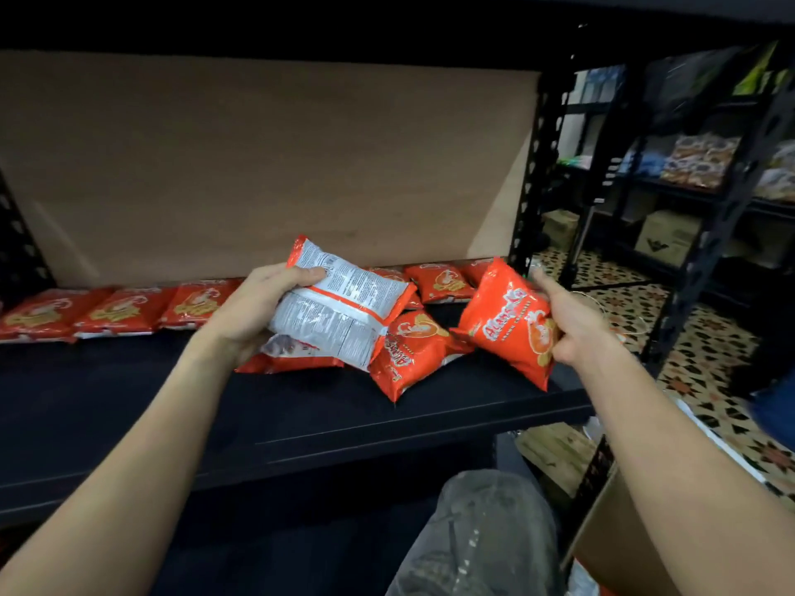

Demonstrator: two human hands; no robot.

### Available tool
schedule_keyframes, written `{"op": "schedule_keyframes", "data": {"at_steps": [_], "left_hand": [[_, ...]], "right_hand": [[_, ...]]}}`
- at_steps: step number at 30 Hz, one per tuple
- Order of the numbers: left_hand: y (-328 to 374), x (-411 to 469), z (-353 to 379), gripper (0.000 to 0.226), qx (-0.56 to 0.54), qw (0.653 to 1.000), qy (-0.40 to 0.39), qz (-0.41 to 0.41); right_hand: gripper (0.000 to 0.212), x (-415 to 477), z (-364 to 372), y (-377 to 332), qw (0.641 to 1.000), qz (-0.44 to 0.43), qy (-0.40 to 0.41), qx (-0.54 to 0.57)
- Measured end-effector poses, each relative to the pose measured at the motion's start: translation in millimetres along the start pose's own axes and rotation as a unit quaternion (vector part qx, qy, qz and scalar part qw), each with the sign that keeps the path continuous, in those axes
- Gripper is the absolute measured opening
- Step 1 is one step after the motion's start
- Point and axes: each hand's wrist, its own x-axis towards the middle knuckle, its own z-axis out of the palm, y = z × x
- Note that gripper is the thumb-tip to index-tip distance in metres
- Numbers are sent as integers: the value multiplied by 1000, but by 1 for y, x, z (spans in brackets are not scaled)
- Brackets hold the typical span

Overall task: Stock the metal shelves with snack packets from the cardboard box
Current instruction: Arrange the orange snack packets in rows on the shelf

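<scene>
On the black shelf, along its back edge against the brown backboard — a row of orange packets already laid flat, face up, side by side, its middle hidden behind the hands. Further right, a few more back-row packets, reaching nearly to the upright post. Just in front of those, one loose packet lying askew, not yet lined up.

Gripped in the left hand: a stack of packets, printed backs up, thumb curled over the top, fingers wrapped underneath and mostly hidden. Held low over the middle of the shelf, lowest packet touching the board or just above it; cannot tell which.

Pinched in the right hand: a single packet, front towards the camera, tilted, lower corner near the shelf's front right. Index finger stretched up along the packet's upper edge, thumb pressed on its front, remaining fingers hidden behind.

At lower right, a corner of the cardboard box, contents almost wholly out of sight, so no telling how many left.

Judging by the layout: back row close to complete, front of the shelf mostly bare. Probably early to midway — both handfuls yet to set down, the loose packet to straighten, likely more trips to the box.
</scene>
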Motion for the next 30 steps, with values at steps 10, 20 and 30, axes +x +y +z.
{"op": "schedule_keyframes", "data": {"at_steps": [10,20,30], "left_hand": [[-9,45,60,25,40,999,-15,-30],[-10,86,121,32,67,994,-47,71],[-23,106,145,36,240,949,-187,85]], "right_hand": [[62,37,-58,4,974,-57,213,59],[31,-1,-60,-3,834,-322,172,-413],[52,9,-81,23,697,-303,61,-647]]}}
